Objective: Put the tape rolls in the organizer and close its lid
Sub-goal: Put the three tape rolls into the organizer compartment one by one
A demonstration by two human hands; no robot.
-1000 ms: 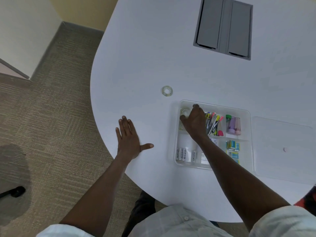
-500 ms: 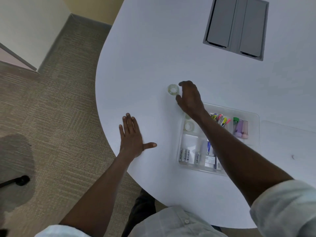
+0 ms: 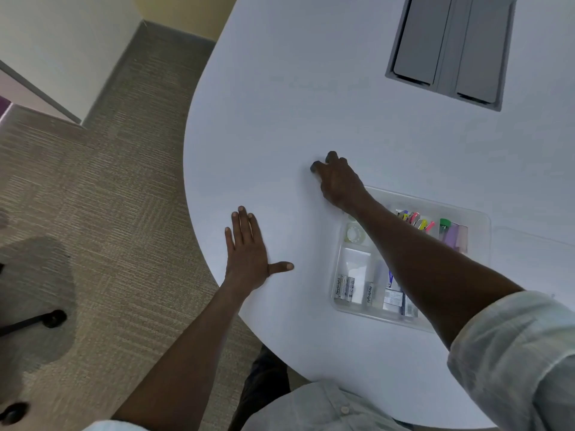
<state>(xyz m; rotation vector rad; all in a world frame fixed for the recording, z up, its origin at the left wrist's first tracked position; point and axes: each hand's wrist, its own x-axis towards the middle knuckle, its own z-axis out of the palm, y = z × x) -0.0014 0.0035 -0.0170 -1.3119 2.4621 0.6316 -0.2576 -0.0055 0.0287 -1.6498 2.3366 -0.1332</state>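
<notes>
Tape [image 3: 353, 234] already sits in the organizer [image 3: 485, 231], far-left compartment. Your right hand [image 3: 337, 181] curls just beyond that corner; whether it grips the second roll is hidden. Your left hand [image 3: 247, 253] lies flat, released, on the surface [image 3: 311, 88]. Lid unseen, closing remains.

A big white round counter [image 3: 311, 88] has a grey flap box [image 3: 448, 48] set in it; brown carpet [image 3: 109, 197] and pale walls [image 3: 62, 42] lie left of the hands

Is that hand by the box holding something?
Cannot tell. The right hand is curled on the table and hides whatever is under it. The left hand lies flat, holding nothing.
</notes>
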